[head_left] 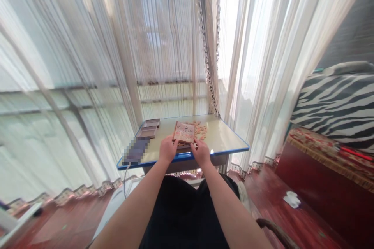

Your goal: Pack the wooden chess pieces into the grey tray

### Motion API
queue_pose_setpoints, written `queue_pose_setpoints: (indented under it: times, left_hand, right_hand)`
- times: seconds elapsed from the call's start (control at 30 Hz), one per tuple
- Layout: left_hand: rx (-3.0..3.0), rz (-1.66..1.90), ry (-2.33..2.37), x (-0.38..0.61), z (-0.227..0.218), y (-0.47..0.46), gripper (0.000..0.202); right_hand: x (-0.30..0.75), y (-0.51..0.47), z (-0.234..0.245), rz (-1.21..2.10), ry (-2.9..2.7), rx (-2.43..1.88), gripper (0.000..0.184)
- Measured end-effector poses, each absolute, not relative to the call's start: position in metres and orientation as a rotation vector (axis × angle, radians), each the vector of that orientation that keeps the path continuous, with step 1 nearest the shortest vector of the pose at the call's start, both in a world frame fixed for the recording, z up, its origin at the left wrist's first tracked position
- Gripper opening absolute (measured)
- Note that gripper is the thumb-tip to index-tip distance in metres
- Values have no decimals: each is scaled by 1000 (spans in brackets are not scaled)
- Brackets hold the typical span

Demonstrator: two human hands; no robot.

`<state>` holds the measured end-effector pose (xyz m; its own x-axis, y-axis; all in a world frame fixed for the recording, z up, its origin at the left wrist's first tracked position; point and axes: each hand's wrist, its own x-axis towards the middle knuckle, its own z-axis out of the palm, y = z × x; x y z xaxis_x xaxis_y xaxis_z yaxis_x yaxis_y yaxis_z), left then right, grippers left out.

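Note:
A flat pinkish folded board (184, 132) with printed marks is tilted up over the small blue-rimmed table (230, 148). My left hand (167, 149) grips its near left corner and my right hand (201, 152) grips its near right corner, fingers closed on the edge. Behind and to the right of the board lie several round wooden game pieces (200, 127) scattered on the tabletop.
A brown box and its lid (149, 127) sit at the table's back left, a phone (136, 151) with a cable at the front left. Sheer curtains (146, 46) hang behind. A zebra-striped cover (336, 105) and a patterned cloth (321, 151) are to the right.

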<state>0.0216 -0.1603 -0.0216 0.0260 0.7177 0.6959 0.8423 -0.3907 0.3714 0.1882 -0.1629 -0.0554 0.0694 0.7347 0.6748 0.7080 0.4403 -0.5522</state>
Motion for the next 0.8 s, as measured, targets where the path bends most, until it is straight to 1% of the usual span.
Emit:
queue_pose_setpoints:
  times: [0.1, 0.2, 0.3, 0.53, 0.8]
  left_hand:
    - [-2282, -1418, -1590, 17, -32, -154, 38]
    - [-2307, -1490, -1659, 17, -38, -154, 39]
    - [-2315, -1495, -1711, 18, -40, -158, 35]
    - [-2335, -1494, -1634, 18, -39, -168, 29]
    - [-2321, -1483, -1785, 15, -38, -163, 28]
  right_hand:
    - [188, -163, -55, 21, -1650, -1307, 33]
    - [188, -163, -54, 17, -1663, -1331, 32]
    - [188, -164, -52, 10, -1675, -1363, 32]
    - [187, -165, -48, -14, -1701, -1423, 31]
    - [183, -161, -46, -30, -1786, -1488, 29]
